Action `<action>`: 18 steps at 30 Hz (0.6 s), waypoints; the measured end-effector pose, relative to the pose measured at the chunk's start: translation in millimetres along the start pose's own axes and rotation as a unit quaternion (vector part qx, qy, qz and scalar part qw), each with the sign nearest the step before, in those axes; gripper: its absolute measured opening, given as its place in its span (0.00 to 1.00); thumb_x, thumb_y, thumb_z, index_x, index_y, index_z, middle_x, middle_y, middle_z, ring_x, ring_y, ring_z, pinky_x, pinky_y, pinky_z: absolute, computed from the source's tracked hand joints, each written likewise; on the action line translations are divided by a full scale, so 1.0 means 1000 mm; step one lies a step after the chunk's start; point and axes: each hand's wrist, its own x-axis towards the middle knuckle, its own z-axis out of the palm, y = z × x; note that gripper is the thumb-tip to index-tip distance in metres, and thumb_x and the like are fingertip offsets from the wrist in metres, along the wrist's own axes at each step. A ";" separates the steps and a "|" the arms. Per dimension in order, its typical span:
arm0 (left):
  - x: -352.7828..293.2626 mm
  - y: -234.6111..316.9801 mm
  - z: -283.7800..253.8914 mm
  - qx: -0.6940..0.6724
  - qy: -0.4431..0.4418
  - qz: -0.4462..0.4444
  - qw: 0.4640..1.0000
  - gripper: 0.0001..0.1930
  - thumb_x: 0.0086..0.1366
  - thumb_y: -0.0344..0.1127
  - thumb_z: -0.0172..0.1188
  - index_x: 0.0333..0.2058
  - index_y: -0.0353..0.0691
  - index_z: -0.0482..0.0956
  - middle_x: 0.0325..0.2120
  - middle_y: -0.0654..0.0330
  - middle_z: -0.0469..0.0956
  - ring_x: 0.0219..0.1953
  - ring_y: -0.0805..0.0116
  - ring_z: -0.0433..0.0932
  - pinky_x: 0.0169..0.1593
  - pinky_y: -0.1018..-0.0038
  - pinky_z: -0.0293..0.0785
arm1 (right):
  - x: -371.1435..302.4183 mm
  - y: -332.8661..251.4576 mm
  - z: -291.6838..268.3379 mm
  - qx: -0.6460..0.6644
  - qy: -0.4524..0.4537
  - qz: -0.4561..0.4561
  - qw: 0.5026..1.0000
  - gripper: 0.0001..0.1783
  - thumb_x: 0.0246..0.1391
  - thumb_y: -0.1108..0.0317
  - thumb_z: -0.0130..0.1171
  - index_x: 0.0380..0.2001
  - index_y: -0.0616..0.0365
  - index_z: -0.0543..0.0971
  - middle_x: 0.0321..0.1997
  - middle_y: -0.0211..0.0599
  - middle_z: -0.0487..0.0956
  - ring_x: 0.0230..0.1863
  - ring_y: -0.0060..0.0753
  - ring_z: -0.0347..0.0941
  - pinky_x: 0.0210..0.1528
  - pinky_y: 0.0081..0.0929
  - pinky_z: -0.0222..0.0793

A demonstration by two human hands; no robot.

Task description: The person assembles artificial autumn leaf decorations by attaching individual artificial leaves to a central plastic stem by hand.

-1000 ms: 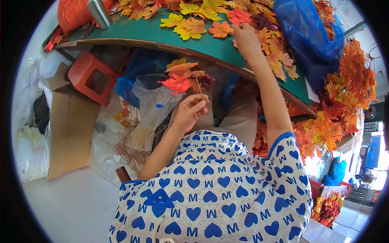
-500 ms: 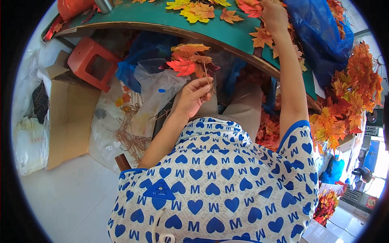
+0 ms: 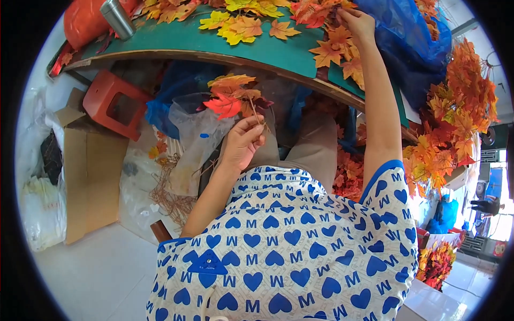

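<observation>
Over my lap, my left hand [image 3: 243, 140] is closed in a pinch around the thin stems of a small bunch of artificial maple leaves [image 3: 227, 102]. Its leaves are orange, bright red and dark purple, fanned out above my fingertips. On the far right, my stretched-out right hand [image 3: 357, 24] is at the green table [image 3: 176, 45], among orange and red maple leaves [image 3: 340, 45]. Thumb and fingers come together there on what looks like a dark maple leaf [image 3: 338, 17], partly covered by the fingers. Yellow and orange leaves [image 3: 243, 27] lie on the table to the left.
A metal tumbler [image 3: 118, 20] stands at the table's far left. Below are a red plastic stool [image 3: 116, 104], a cardboard box [image 3: 93, 182], clear plastic bags [image 3: 190, 120] and loose brown stems [image 3: 163, 184]. A blue bag [image 3: 412, 37] and a heap of orange leaves [image 3: 455, 117] occupy the right.
The whole view has shifted, showing more of the table top. My right hand has moved slightly farther out over the leaves, its fingers now showing. My left hand keeps its hold on the bunch.
</observation>
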 end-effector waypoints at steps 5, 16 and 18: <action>0.002 0.008 0.012 -0.005 0.004 0.013 1.000 0.15 0.58 0.25 0.57 0.45 0.38 0.73 0.28 0.64 0.75 0.25 0.74 0.75 0.31 0.80 0.72 | -0.013 -0.005 0.000 0.551 0.009 0.070 0.831 0.08 0.51 0.79 0.56 0.36 0.73 0.74 0.36 0.45 0.78 0.37 0.36 0.77 0.39 0.20 0.79; -0.005 0.014 0.026 0.043 0.023 0.083 0.995 0.18 0.57 0.24 0.58 0.47 0.39 0.71 0.28 0.63 0.74 0.25 0.74 0.75 0.29 0.82 0.72 | -0.244 -0.046 0.075 0.555 -0.046 0.271 0.785 0.09 0.51 0.75 0.59 0.37 0.63 0.76 0.32 0.37 0.79 0.33 0.27 0.77 0.34 0.18 0.75; -0.006 0.014 0.029 0.046 0.025 0.090 0.995 0.19 0.57 0.24 0.59 0.48 0.38 0.70 0.27 0.63 0.74 0.24 0.74 0.75 0.29 0.81 0.72 | -0.265 -0.049 0.087 0.569 -0.060 0.301 0.763 0.09 0.50 0.75 0.60 0.37 0.62 0.76 0.32 0.36 0.79 0.33 0.27 0.77 0.34 0.18 0.75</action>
